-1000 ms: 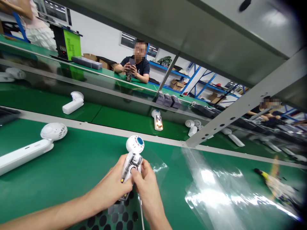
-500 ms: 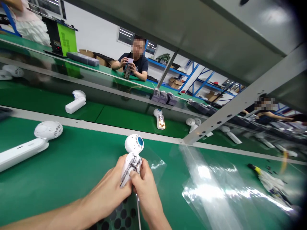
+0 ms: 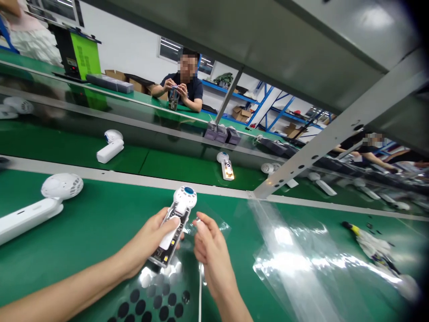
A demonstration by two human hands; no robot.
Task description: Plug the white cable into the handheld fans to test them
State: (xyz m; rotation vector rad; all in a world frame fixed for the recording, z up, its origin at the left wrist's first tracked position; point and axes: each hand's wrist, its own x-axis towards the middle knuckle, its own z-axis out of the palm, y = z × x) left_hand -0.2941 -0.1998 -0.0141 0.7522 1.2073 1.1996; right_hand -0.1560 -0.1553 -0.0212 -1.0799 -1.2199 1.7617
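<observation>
A white handheld fan (image 3: 183,202) with a blue centre on its round head is gripped by my left hand (image 3: 149,239). Its handle is uncovered, showing a dark circuit board with yellow pieces, and my left thumb presses across it. Just right of the fan, my right hand (image 3: 213,246) is closed, thumb and forefinger pinching a small metal-tipped end. A thin white cable (image 3: 200,290) hangs below that hand; the pinched end looks like its plug. Below the hands lies a clear sheet with round black dots (image 3: 140,307).
Another white fan (image 3: 31,214) lies at left. Clear plastic bags (image 3: 288,264) and a yellow-and-black-handled tool (image 3: 351,229) are at right. A metal post (image 3: 301,161) and overhead shelf stand close. Several fans lie on the green belt (image 3: 177,167); a co-worker (image 3: 187,82) sits beyond.
My right hand has come away from the fan to its right, with the cable below it. The fan has turned so its circuit board faces me, held by my left hand alone.
</observation>
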